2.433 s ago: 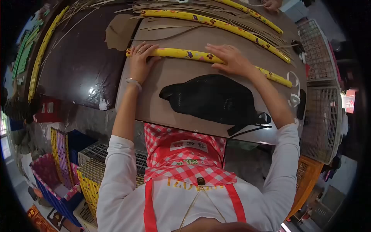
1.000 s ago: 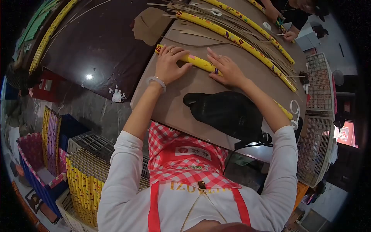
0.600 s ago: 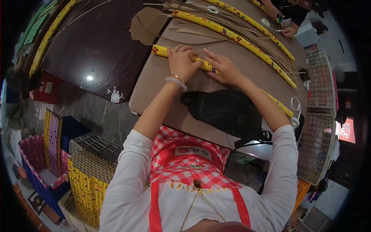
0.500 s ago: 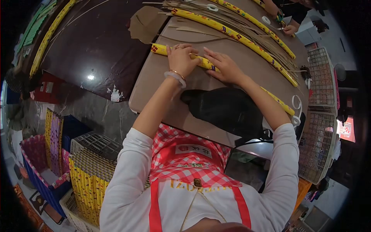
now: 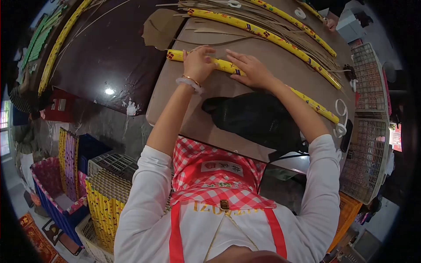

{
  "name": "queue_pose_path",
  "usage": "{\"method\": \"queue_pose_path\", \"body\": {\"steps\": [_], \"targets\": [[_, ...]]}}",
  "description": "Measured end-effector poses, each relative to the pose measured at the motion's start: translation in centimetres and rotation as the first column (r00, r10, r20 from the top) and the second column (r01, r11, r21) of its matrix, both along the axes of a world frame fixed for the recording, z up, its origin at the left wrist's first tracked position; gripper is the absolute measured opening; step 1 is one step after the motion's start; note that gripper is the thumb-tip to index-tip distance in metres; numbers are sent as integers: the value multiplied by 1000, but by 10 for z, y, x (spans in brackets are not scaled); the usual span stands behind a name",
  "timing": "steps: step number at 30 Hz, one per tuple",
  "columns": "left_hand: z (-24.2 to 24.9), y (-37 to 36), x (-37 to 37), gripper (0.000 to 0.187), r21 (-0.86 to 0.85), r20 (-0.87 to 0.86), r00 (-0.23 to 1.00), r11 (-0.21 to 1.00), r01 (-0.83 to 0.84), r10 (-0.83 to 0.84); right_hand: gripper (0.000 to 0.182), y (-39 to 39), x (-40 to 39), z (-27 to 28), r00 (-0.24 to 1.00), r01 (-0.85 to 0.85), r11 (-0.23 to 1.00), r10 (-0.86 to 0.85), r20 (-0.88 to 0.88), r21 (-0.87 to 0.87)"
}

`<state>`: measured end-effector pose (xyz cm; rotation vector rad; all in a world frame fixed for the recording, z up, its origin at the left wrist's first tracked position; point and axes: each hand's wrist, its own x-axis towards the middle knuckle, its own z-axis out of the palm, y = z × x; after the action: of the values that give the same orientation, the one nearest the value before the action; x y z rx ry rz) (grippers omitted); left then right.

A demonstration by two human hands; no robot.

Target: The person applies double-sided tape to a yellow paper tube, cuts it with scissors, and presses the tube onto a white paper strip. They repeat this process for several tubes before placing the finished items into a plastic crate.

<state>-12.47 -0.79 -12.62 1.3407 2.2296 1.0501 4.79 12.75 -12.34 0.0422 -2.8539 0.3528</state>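
A long yellow patterned tube (image 5: 224, 66) lies on the brown table, running under both hands and on beneath my right forearm. My left hand (image 5: 199, 65) is over its left part, fingers bent across it and thumb on the near side. To the right, my right hand (image 5: 255, 72) touches the same tube with fingers stretched out and thumb apart. A black bag (image 5: 254, 118) lies just below my hands. Beyond them is another yellow patterned tube (image 5: 258, 33) beside thin brown strips (image 5: 219, 33).
White tape rolls (image 5: 340, 129) lie at the table's right edge. Wire baskets (image 5: 366, 158) stand on the right. At lower left, a crate holds many upright yellow tubes (image 5: 103, 206) beside a blue fabric bin (image 5: 55, 210). A dark table (image 5: 109, 57) adjoins on the left. Another person's hand (image 5: 330, 24) shows at top right.
Both my hands have shifted slightly, the left one with its fingers more raised. The view has turned a little. At top right, the other person has mostly left the view.
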Motion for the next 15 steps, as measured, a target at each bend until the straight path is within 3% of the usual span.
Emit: {"method": "queue_pose_path", "body": {"steps": [4,6,15], "targets": [[-1,3,1,38,8,-72,997,999,-33,34,54,-5,0,10,997,35,997,-29,76,-68],[-1,4,0,39,-16,-52,998,999,-29,28,54,-3,-1,9,996,-67,997,64,57,36],[-3,2,-2,41,-35,-36,999,999,-1,0,42,-6,-1,9,996,-9,1000,10,92,-6]]}}
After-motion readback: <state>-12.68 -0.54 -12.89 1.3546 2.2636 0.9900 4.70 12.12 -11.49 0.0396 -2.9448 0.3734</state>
